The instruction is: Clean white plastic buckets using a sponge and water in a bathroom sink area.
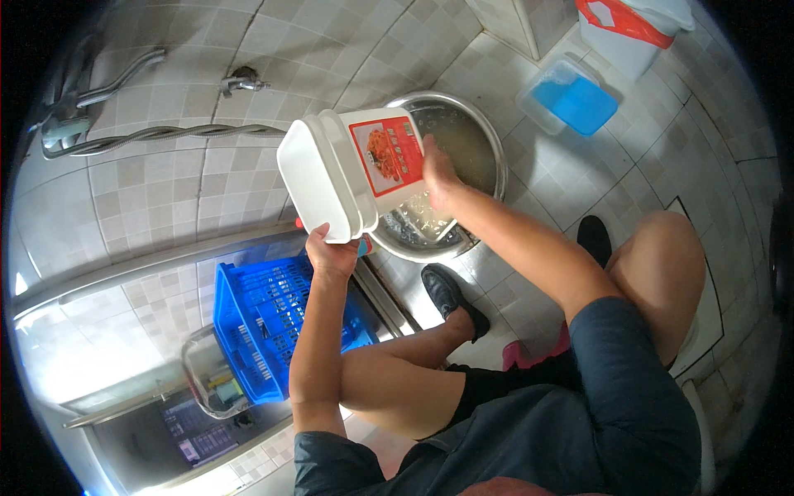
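Note:
Both my hands hold a white plastic tub (343,169) with a red picture label, tilted on its side over a round steel basin (499,153). My left hand (332,250) is closed on the rim at its near left corner. My right hand (440,172) grips the other end, beside the label; some of its fingers are hidden behind the tub. Cloudy water (463,136) with foam stands in the basin, and a pale flat piece lies partly in it, too covered to name.
A blue plastic basket (252,331) stands left of my left forearm. At the far right are a clear container with a blue piece (579,97) and a white bin (616,41) with a red bag edge. A tap (245,81) and a metal hose (165,132) are on the tiled wall.

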Action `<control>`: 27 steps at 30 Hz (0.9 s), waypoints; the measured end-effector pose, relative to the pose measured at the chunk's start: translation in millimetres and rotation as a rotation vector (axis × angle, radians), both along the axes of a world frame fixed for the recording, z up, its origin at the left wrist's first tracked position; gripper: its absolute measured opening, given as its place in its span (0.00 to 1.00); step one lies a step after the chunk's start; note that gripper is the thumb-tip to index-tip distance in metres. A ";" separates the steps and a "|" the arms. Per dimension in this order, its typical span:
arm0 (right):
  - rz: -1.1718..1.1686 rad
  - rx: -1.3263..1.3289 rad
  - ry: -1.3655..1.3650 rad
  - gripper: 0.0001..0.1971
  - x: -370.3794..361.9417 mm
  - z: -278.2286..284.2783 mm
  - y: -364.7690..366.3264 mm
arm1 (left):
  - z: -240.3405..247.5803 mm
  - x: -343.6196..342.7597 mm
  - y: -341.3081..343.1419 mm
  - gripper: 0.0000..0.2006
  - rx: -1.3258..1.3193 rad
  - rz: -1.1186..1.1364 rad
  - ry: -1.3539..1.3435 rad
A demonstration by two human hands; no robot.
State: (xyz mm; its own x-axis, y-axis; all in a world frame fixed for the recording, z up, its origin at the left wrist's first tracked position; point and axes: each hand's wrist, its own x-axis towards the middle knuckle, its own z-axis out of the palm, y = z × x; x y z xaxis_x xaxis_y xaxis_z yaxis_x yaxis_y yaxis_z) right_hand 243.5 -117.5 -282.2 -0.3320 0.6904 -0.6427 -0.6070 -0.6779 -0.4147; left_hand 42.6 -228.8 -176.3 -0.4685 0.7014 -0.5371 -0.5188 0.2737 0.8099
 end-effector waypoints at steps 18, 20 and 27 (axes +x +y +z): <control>0.156 0.557 -1.462 0.16 22.7 -182.9 10.0 | -6.7 -35.7 -28.9 0.20 0.092 -0.075 -0.142; 0.232 0.612 -1.540 0.15 20.7 -188.9 10.9 | -9.8 -47.7 -37.6 0.22 0.115 -0.183 -0.141; 0.438 0.620 -1.018 0.15 38.7 -116.5 30.0 | -3.7 -48.7 -43.8 0.28 -0.101 -0.029 0.138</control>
State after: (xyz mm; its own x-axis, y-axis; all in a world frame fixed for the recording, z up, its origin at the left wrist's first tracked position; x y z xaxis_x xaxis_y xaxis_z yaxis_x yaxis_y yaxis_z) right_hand 282.2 -87.5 -398.7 -0.1556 0.9237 -0.3500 0.3963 -0.2662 -0.8787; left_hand -6.1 -272.7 -180.0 -0.5231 0.6612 -0.5377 -0.3951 0.3708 0.8405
